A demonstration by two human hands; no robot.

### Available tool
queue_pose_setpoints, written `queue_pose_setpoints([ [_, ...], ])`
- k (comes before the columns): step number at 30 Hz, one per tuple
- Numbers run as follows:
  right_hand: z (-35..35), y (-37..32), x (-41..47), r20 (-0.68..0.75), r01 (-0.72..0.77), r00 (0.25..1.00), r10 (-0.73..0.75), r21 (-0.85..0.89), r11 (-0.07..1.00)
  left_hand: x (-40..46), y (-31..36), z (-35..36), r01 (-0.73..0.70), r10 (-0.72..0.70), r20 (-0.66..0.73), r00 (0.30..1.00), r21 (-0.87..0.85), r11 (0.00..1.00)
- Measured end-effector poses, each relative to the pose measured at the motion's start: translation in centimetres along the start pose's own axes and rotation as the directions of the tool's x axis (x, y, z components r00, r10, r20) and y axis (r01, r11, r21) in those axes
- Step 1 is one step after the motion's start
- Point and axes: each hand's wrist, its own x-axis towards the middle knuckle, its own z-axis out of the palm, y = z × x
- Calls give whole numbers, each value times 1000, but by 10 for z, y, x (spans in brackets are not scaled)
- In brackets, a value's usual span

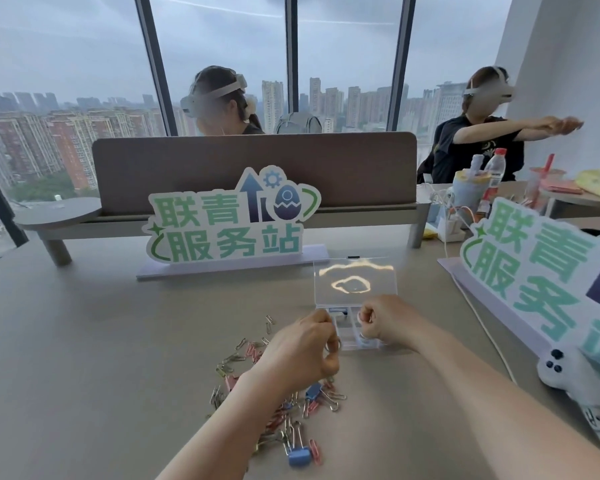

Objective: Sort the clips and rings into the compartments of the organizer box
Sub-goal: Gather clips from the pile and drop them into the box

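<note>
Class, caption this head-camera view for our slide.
Both hands hover at the open organizer box, paper clips piled beside it.

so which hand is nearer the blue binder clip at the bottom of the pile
Left. The left hand is above the pile, closest to the blue binder clip. The right hand is farther off, over the organizer box.

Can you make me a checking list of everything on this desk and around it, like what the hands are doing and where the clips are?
Surface: beige table.
Job's things: clear organizer box, lid up; pile of paper clips; blue binder clip.
Clutter: two green signs, white controller, bottle.
Hands: left hand pinches a ring; right hand holds a ring over the box.
Cables: white cable past the box.
Surroundings: desk divider, two people with headsets, windows onto city towers.
</note>
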Motion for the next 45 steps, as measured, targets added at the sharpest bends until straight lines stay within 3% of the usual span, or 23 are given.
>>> queue_pose_setpoints([
  [6,-6,-5,10,47,36,998,-32,-95,995,27,-3,6,-4,3,57,998,29,1000],
  [25,-11,7,30,251,19,968,-1,-72,997,75,-17,31,49,-47,94,994,-14,999],
  [38,-12,16,18,147,82,986,-73,-53,995,94,-9,36,81,-78,128,989,-20,997],
  [42,-14,19,14,49,91,995,-88,-64,994,102,-5,39,89,-89,150,985,12,996],
  [45,-13,21,11,66,97,994,-92,-68,993,105,-5,39,92,-95,138,986,29,995],
])
